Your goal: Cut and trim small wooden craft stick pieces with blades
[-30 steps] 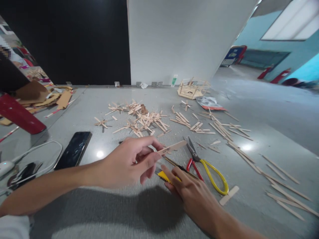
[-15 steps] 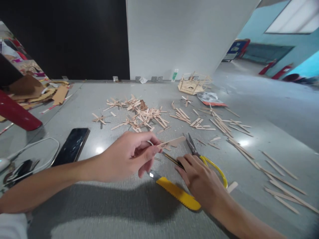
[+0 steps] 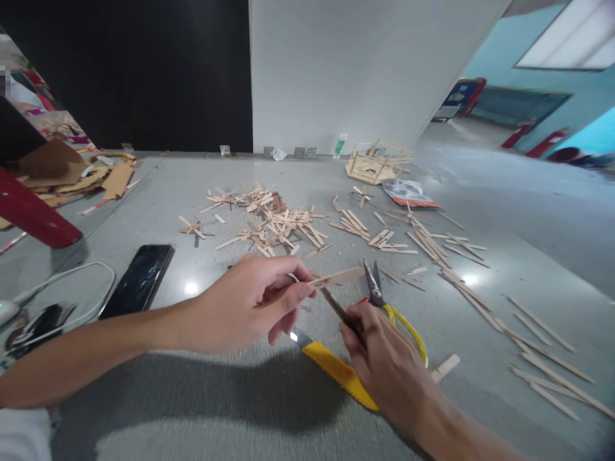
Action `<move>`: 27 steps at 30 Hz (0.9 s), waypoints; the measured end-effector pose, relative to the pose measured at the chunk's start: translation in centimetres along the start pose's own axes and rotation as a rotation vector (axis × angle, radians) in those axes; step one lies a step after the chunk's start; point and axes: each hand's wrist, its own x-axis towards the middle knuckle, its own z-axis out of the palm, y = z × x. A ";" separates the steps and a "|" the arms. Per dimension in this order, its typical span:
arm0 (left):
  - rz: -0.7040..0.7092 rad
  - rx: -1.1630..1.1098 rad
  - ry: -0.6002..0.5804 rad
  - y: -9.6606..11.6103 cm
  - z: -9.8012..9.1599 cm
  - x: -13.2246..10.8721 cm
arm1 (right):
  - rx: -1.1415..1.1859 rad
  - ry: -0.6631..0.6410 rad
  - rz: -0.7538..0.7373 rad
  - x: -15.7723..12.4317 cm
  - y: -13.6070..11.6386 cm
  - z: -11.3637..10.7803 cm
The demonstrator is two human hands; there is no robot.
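Observation:
My left hand (image 3: 245, 307) pinches a flat wooden craft stick (image 3: 341, 277) between thumb and fingers and holds it level above the grey floor. My right hand (image 3: 384, 358) is closed on a thin dark pencil-like rod (image 3: 334, 302), whose tip points up-left and reaches just under the stick. A yellow utility knife (image 3: 331, 368) lies on the floor below both hands, blade end to the left. Scissors (image 3: 375, 285) with yellow and red handles lie just beyond my right hand.
A heap of cut craft sticks (image 3: 278, 224) lies ahead, and long thin sticks (image 3: 542, 365) are strewn at the right. A stick-built frame (image 3: 377, 163) stands by the wall. A phone (image 3: 139, 278), a white cable (image 3: 72, 282) and cardboard scraps (image 3: 96, 179) are at the left.
My right hand left the yellow knife, closed on the thin dark rod lying by the scissors and raised its tip to the stick. My left hand stayed nearly still.

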 end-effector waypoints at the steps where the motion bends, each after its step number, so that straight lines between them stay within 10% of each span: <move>1: 0.000 -0.005 -0.006 0.0 0.0 0.0 | 0.041 -0.039 -0.026 -0.2 -0.4 0.0; 6: 0.000 -0.041 -0.024 -0.1 0.1 0.0 | 0.064 -0.231 -0.073 -1.0 -1.1 0.7; 14: -0.081 0.081 -0.220 -0.7 -0.4 1.1 | -0.252 -0.029 0.203 1.0 3.2 0.4; 20: -0.113 0.257 -0.568 -5.8 -1.0 4.0 | -0.119 -0.086 -0.103 0.0 1.3 0.0; 27: -0.142 0.298 -0.613 -8.1 -0.9 5.0 | -0.053 -0.369 -0.251 -1.9 0.7 0.0</move>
